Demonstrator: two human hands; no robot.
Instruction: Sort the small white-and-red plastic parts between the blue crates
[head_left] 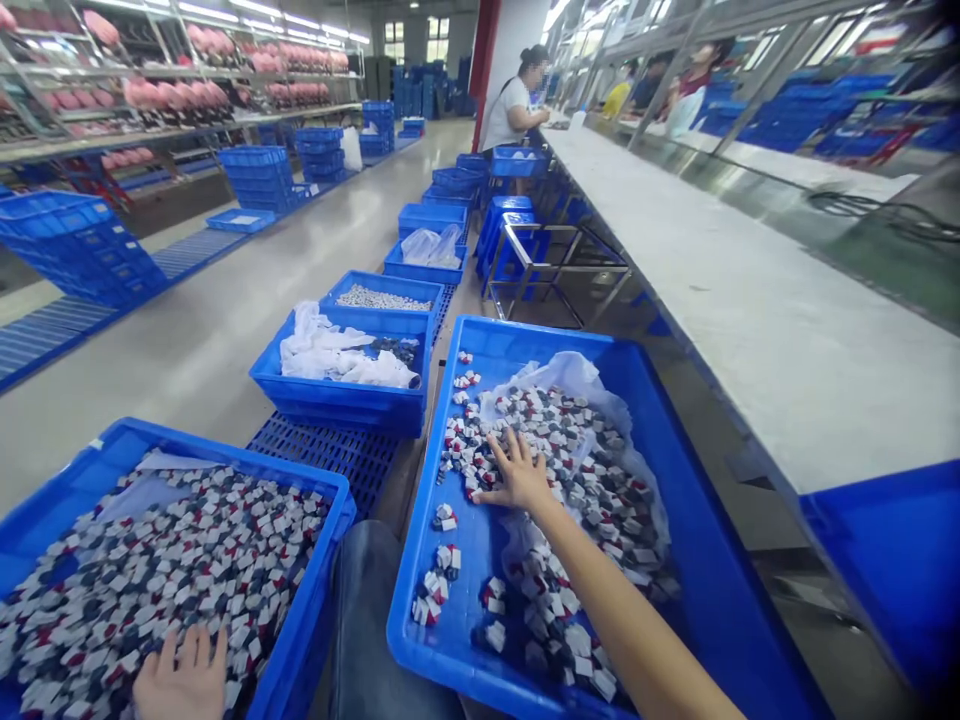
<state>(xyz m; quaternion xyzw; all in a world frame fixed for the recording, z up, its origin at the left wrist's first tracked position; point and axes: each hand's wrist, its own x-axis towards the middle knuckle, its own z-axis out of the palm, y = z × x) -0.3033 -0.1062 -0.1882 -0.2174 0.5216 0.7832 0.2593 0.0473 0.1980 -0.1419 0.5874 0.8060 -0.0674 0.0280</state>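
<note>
Two bins flank the knee, and both are busy! Into the left bin point(341, 500), near left, goes the left hand point(184, 675), palm down, fingers stretched and slightly apart on a broad spread of pieces point(202, 540) in white, dark grey and red; whether anything sits under that palm, I can't tell. Over to the right bin point(705, 520), and the right hand point(520, 475) is splayed wide, fingers well apart, over the left side of a similar heap point(607, 490), clamped on nothing that shows. That heap lies on clear plastic point(581, 370), with strays point(431, 590) on the bin's floor at near left.

How far along? Hard to call: both bins are well stocked, plenty looks left to handle, and no count or plainly finished batch can be picked out. Writing? None I can read; a pale tag point(95, 443) on the left bin's far rim is too small to make out.
</note>
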